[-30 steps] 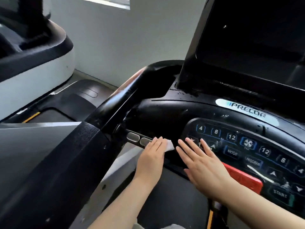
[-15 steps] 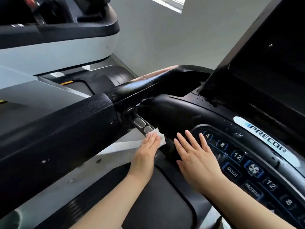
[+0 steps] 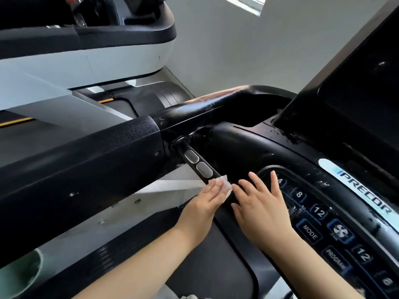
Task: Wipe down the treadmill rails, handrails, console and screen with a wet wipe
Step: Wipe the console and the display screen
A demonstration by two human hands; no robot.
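Observation:
My left hand (image 3: 207, 201) lies flat with straight fingers on a white wet wipe (image 3: 224, 184), pressing it onto the black grip bar (image 3: 199, 166) just below its two silver sensor pads. My right hand (image 3: 261, 203) rests open beside it on the lower left edge of the black console (image 3: 302, 169), fingertips at the keypad (image 3: 319, 221). The left handrail (image 3: 86, 169) runs from the lower left up to the console. The dark screen (image 3: 367, 83) stands at the upper right. Wet streaks shine on the console below the screen.
A second treadmill (image 3: 86, 50) with a white and black console stands to the left, its belt deck below. A grey wall lies behind. This treadmill's belt (image 3: 216, 266) shows under my forearms. A greenish cup holder (image 3: 19, 275) sits at the lower left.
The view has swung left and tilted, so the console now sits to the right. My left hand with the wipe and my right hand keep nearly the same places on the bar and console.

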